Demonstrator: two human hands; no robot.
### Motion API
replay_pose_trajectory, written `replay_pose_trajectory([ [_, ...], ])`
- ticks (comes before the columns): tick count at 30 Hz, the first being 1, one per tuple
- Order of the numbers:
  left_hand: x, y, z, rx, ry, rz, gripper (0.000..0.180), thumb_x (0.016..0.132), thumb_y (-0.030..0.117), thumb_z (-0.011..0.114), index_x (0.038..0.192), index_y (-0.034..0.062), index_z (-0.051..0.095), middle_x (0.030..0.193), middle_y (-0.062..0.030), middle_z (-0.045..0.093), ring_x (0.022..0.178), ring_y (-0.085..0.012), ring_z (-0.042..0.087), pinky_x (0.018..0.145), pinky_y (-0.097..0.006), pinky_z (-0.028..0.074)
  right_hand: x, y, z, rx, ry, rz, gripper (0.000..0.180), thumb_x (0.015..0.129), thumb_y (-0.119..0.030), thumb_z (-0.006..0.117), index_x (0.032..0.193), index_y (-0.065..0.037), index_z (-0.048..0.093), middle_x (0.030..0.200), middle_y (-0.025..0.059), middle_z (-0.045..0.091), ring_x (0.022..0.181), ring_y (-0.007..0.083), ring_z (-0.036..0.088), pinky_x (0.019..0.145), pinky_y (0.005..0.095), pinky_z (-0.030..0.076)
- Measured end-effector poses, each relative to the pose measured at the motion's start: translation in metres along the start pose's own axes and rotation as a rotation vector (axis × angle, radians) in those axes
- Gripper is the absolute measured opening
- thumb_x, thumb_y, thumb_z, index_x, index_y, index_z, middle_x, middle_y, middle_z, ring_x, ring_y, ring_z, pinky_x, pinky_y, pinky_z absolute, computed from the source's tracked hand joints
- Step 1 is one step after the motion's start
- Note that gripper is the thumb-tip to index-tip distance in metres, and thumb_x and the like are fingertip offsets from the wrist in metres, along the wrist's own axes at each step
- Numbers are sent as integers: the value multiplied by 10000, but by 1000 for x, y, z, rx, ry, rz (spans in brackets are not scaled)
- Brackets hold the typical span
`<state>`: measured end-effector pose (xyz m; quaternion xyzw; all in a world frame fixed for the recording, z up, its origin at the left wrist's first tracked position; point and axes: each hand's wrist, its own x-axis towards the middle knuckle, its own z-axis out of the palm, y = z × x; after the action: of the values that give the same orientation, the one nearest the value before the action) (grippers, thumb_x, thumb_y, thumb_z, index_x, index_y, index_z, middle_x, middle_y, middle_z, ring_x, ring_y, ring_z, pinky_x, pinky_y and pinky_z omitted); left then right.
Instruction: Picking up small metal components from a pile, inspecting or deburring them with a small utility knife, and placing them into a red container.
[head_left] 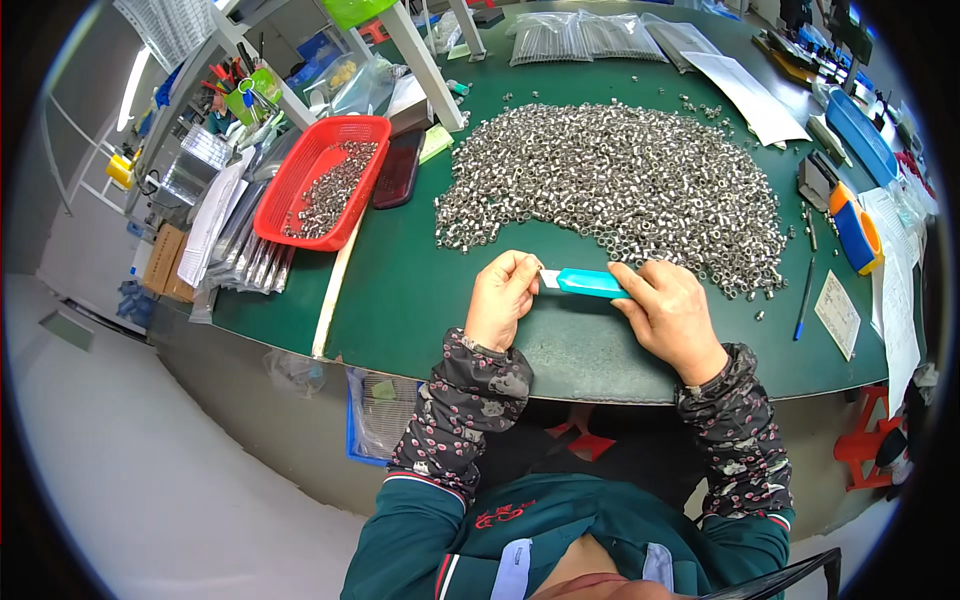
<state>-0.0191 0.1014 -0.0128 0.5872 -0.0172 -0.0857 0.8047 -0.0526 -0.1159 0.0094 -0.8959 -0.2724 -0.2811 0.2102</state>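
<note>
At my far left, the red tray (pixel 318 180) holds only a thin layer of small metal parts. My left hand (pixel 503 298) pinches the white end of the teal tube (pixel 590 283); my right hand (pixel 668 312) grips its other end, just above the desk (pixel 400 290). The big heap of metal parts (pixel 620 185) beyond looks mostly untouched, so I judge most work remains.

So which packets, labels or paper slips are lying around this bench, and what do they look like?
Clear plastic bags: far edge, ribbed, see-through.
White sheet: far right, long, blank-looking.
Small card: right front, pale, rectangular.
Cardboard box: floor at left, brown.
Left hand and right hand: hold a teal strip.
</note>
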Motion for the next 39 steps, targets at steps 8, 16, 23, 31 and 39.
replay_pose_trajectory([
  [8, -1, 3, 5, 41, 15, -9, 194, 904, 233, 528, 781, 83, 540, 606, 52, 452, 444, 4, 303, 385, -158, 210, 0, 1, -1, -15, 3, -11, 395, 656, -143, 694, 1036, -97, 595, 704, 48, 466, 656, 214, 495, 576, 343, 395],
  [16, -1, 4, 1, 33, -29, -43, 248, 897, 241, 539, 705, 92, 493, 605, 52, 437, 463, 1, 312, 392, -155, 216, 0, 1, -2, -15, 14, -33, 387, 660, -149, 693, 1030, -99, 591, 706, 47, 464, 656, 211, 490, 580, 341, 383],
  [23, -2, 9, 0, -39, -65, -127, 232, 891, 210, 540, 701, 87, 491, 609, 37, 439, 458, -8, 315, 389, -155, 226, 1, 3, -8, -61, -20, -72, 418, 654, -146, 687, 1054, -104, 573, 742, 47, 467, 694, 212, 484, 618, 342, 371],
  [31, 0, 10, -8, -74, -277, -260, 192, 882, 198, 547, 745, 68, 515, 602, 30, 415, 469, -24, 296, 390, -161, 220, 6, 10, -16, -126, 28, -191, 392, 669, -98, 651, 1055, -102, 582, 759, 30, 481, 692, 186, 479, 631, 321, 363],
  [39, -2, 10, -9, -94, -289, -211, 181, 897, 211, 530, 806, 54, 531, 639, 12, 452, 462, -18, 278, 395, -149, 225, 9, 10, -17, -243, 119, -263, 382, 676, -104, 641, 1055, -116, 591, 745, 21, 480, 680, 175, 477, 617, 313, 360],
])
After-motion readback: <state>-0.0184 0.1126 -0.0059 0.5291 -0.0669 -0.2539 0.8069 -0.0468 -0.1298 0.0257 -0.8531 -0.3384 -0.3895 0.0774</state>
